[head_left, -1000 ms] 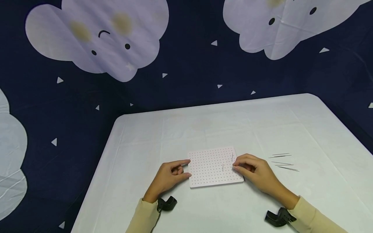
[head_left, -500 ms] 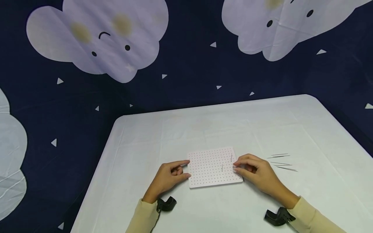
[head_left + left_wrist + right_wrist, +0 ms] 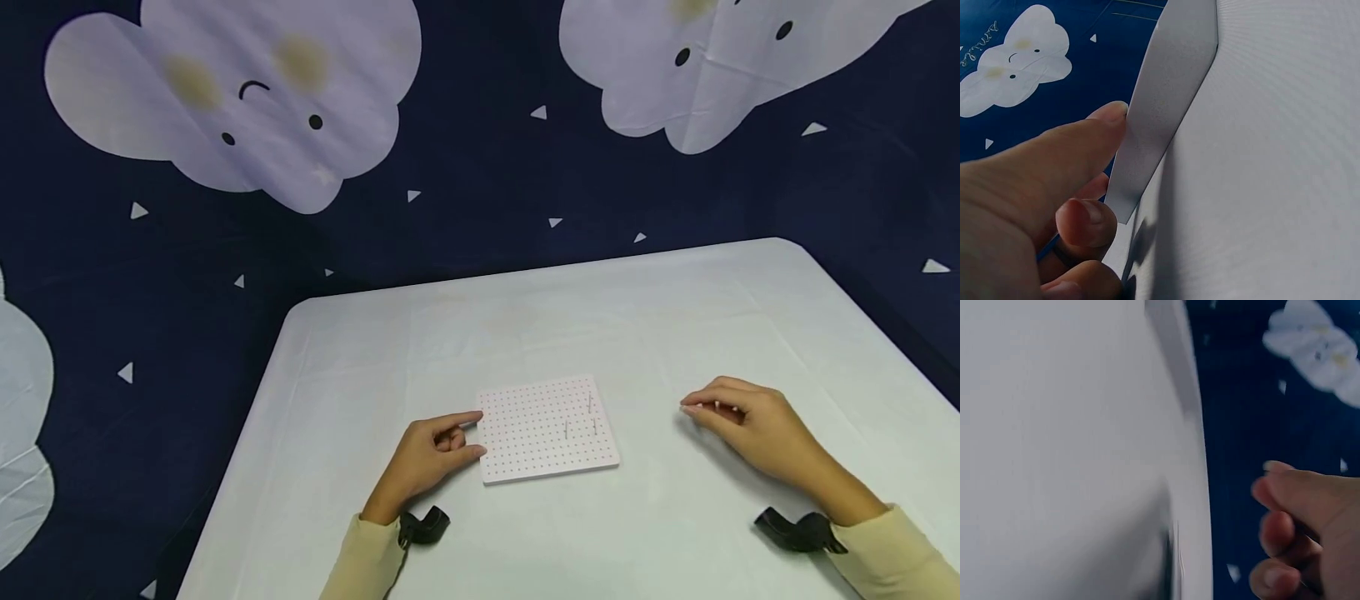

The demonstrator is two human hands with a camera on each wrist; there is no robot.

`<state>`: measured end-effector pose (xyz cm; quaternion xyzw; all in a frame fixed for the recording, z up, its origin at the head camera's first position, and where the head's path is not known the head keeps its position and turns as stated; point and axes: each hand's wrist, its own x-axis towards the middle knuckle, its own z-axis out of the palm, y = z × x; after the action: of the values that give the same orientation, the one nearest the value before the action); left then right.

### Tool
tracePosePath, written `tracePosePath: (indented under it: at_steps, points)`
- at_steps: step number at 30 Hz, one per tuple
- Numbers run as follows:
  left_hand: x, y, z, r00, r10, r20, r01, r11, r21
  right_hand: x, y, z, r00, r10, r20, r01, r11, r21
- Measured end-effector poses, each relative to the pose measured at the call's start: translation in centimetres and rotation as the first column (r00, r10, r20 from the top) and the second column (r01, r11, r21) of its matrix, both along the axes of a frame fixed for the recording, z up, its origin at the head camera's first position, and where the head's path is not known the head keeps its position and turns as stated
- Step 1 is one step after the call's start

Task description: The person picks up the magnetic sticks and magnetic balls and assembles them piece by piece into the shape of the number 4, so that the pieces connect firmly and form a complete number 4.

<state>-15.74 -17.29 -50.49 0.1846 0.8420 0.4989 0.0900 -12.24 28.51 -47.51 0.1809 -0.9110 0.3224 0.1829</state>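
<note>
A white perforated board (image 3: 525, 454) lies on the table, with three thin metal pins (image 3: 566, 430) upright in its right part. My left hand (image 3: 427, 454) touches the board's left edge with index fingertip and thumb tip. Seen from the left wrist, the thumb (image 3: 1060, 156) lies straight against the board's side (image 3: 1160, 94). To the right of the board, my right hand (image 3: 765, 429) is over the table, fingers loosely bent, thumb near index finger, nothing visible between them. In the blurred right wrist view, thin metal pins (image 3: 1175, 562) show at the bottom; the head view hides them behind this hand.
A white-covered table (image 3: 390, 358) with rounded far corners spans the area. Behind it hangs a dark blue cloth (image 3: 480, 242) printed with clouds and small triangles. Each wrist wears a black camera mount (image 3: 798, 529).
My right hand has left the board, letting go of a pin that now stands there, and moved right over the loose pins. The left hand stays at the board's edge.
</note>
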Motion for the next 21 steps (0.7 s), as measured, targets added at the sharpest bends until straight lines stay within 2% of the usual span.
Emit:
tracePosePath:
  at_steps: [2,4,8,12,21]
  points:
    - [0.1,-0.1,0.0,1.0,0.006,0.001,-0.006,1.0,0.001,-0.1,1.4,0.3,0.999,-0.037,-0.035,0.041,0.993,0.115]
    - [0.1,-0.2,0.0,1.0,0.009,0.003,-0.009,1.0,0.001,-0.2,2.5,0.4,0.997,-0.044,-0.07,0.059,0.972,0.228]
    - [0.2,-0.3,0.0,1.0,0.013,0.006,-0.013,1.0,-0.001,-0.6,3.5,0.2,0.991,0.023,-0.133,0.032,0.917,0.398]
    - [0.2,-0.3,0.0,1.0,0.016,0.007,-0.016,1.0,-0.004,-0.9,3.4,-0.1,0.979,0.112,-0.172,-0.019,0.886,0.464]
    - [0.1,0.0,0.0,1.0,0.003,0.004,-0.003,1.0,-0.012,-1.2,2.5,0.0,0.945,0.239,-0.223,-0.079,0.829,0.554]
